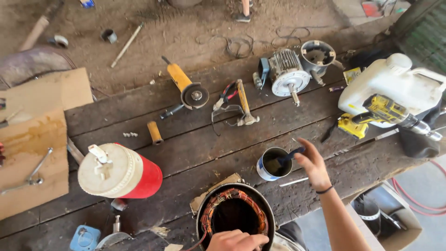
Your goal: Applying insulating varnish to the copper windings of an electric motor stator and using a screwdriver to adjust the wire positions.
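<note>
**Brush in the can, hand on the motor shell**

The right hand point(313, 165) pinches the dark handle of a brush point(284, 160) whose bristles dip into a small can point(273, 163) of dark liquid, standing on the table point(195, 148) just beside the hand. The left hand point(237, 241) lies curled over the near rim of the motor shell point(234, 214), fingers closed on its edge, at the bottom of the view in front of the can.

The can is light, round and open-topped; I judge that a sideways drag of the brush could tip it and spill liquid across the planks or into the shell. Drips from a loaded brush could also land on the wood between can and shell. The shell sits near the table's edge, so a loose grip could let it slide off.

The shell is a dark metal ring lined with glossy copper-coloured wire coils. The table is rough, weathered, grey-brown planks with gaps. Nearby stand a red and cream plastic jug point(120, 171), smooth and cylindrical, and a yellow grinder point(186, 88) with a flat disc.
</note>
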